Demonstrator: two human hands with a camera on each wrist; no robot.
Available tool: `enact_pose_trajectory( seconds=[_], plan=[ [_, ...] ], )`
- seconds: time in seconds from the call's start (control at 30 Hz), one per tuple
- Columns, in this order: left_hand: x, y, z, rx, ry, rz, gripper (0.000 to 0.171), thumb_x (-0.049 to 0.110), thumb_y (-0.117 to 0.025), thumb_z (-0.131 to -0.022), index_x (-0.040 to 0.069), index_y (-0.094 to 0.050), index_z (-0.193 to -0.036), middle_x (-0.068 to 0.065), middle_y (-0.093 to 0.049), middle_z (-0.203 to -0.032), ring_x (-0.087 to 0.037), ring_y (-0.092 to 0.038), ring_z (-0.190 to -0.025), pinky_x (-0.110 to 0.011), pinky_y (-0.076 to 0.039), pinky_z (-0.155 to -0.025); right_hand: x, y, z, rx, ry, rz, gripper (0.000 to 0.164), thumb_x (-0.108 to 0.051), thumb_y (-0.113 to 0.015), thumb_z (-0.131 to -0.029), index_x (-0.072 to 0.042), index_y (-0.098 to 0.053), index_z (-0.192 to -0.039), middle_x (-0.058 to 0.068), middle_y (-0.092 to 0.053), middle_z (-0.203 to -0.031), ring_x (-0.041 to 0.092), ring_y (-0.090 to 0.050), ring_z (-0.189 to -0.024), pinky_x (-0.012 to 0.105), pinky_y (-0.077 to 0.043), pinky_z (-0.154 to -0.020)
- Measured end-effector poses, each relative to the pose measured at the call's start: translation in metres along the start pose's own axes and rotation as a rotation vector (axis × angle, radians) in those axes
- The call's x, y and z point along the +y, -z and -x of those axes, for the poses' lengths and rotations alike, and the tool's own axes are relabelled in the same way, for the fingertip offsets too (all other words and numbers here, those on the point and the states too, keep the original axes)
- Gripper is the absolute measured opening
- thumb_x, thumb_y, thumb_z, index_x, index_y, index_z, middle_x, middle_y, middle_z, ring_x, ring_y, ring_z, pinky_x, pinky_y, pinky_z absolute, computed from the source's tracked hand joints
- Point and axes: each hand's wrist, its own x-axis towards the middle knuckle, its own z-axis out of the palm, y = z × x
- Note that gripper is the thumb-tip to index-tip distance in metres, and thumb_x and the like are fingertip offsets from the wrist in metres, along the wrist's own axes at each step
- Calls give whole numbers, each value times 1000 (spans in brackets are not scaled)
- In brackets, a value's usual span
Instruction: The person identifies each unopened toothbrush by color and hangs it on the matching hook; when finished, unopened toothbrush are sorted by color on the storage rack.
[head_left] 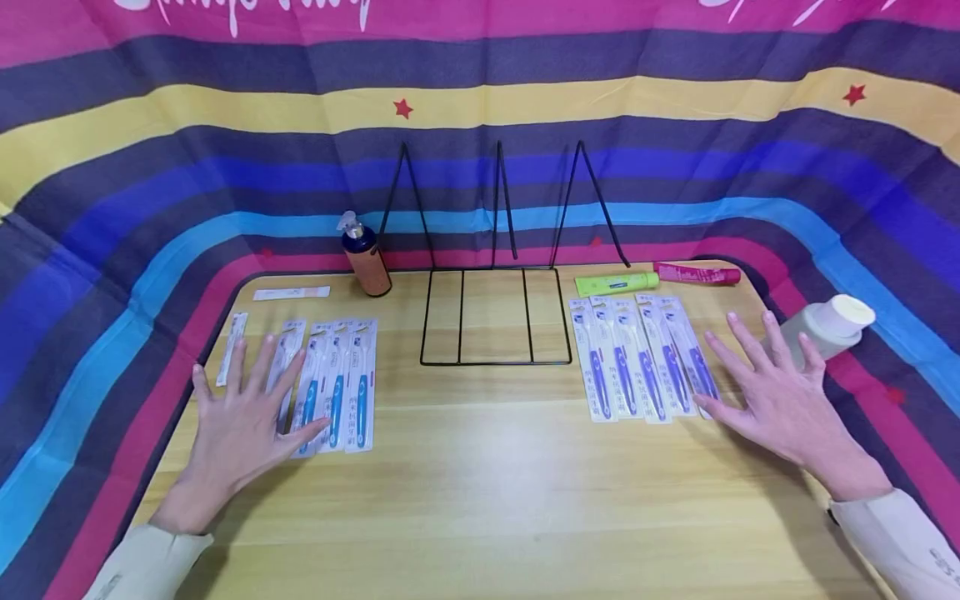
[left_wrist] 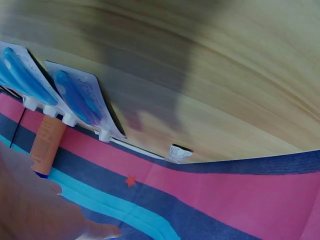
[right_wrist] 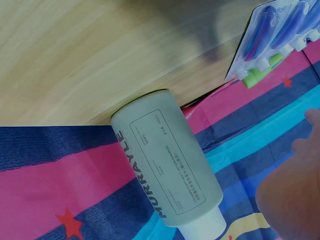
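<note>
Both hands are lying flat and wide open, with the fingers spread and holding nothing. The left hand (head_left: 243,421) is resting on the near end of a row of toothbrush packs with blue brushes (head_left: 333,385), which are lying side by side on the left part of the wooden worktop (head_left: 480,483). The right hand (head_left: 772,392) is hovering or resting just beside another row, the toothbrush packs with purple brushes (head_left: 645,357), on the right part of the worktop, and its thumb is touching or nearly touching the nearest pack (it is hard to tell which). These packs are looking very light and thin, a card back with a clear plastic bubble over the brush. The flat card is probably bending a bit, but the bubble is looking stiffer. The plastic is looking smooth and shiny, so it may be slipping under flat fingers. A good place to take hold is likely the long edge or the near end of one pack, pinching it between thumb and finger, since the packs are lying close together and may be overlapping. A black wire rack (head_left: 495,317) is standing between the two rows. A big pale bottle (head_left: 825,327) is lying on its side just past the right hand, at the worktop's edge.
</note>
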Motion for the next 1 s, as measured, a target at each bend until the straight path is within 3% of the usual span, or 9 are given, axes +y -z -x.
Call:
enact_pose_trajectory(
  seconds=[0.17, 0.27, 0.43, 0.53, 0.63, 0.8, 0.93, 1.0],
  plan=[
    [4, -1, -2, -23, 10, 11, 117, 86, -69, -79, 24, -37, -172, -21, -21, -178, -44, 7, -165, -80, 13, -116, -1, -4, 0, 31, 17, -9, 97, -83, -50, -96, -16, -49, -165, 15, -25, -179, 43, 0, -166, 72, 7, -122],
    [12, 0, -9, -32, 33, 65, 118, 83, -70, -81, 23, -30, -175, -19, -12, -181, -45, 8, -165, -83, 9, -116, -1, -4, -1, 25, 18, -12, 97, -83, -52, -96, -17, -46, -167, 16, -26, -178, 43, -1, -166, 73, 4, -123],
    [35, 6, -40, -98, 98, 212, 118, 79, -68, -90, 20, -15, -177, -14, 8, -182, -49, 13, -163, -86, 6, -115, 1, -8, -9, 7, 0, -43, 95, -73, -65, -94, -18, -44, -168, 17, -29, -177, 46, -10, -164, 78, -4, -121],
    [51, 7, -66, -154, 111, 281, 116, 78, -65, -93, 18, -13, -177, -15, 9, -182, -50, 11, -163, -86, 3, -116, 3, -13, -15, -33, -34, -114, 95, -61, -75, -93, -15, -42, -169, 20, -29, -176, 49, -17, -162, 82, -8, -117],
    [67, 3, -92, -200, 93, 332, 114, 79, -62, -95, 15, -15, -177, -20, -2, -182, -51, 6, -163, -84, -2, -118, 7, -17, -21, -101, -99, -189, 96, -52, -81, -92, -10, -40, -169, 24, -31, -174, 52, -24, -158, 83, -16, -111],
    [86, -14, -130, -293, 32, 399, 118, 81, -64, -93, 13, -16, -177, -23, -15, -179, -51, 1, -164, -78, -1, -123, 14, -21, -31, -206, -259, -353, 97, -43, -85, -95, 5, -37, -165, 37, -40, -162, 62, -35, -146, 83, -26, -109],
    [97, -28, -150, -380, 7, 454, 121, 79, -70, -90, 10, -20, -176, -23, -19, -179, -51, -3, -164, -74, 1, -125, 20, -26, -36, -257, -394, -487, 97, -41, -84, -98, 14, -35, -161, 43, -47, -151, 64, -49, -134, 78, -40, -105],
    [102, -34, -156, -421, 8, 472, 122, 80, -71, -89, 10, -21, -175, -23, -20, -178, -51, -4, -164, -73, 3, -125, 22, -28, -36, -264, -445, -528, 91, -39, -83, -100, 17, -40, -157, 42, -53, -145, 59, -58, -126, 68, -50, -101]
  ],
)
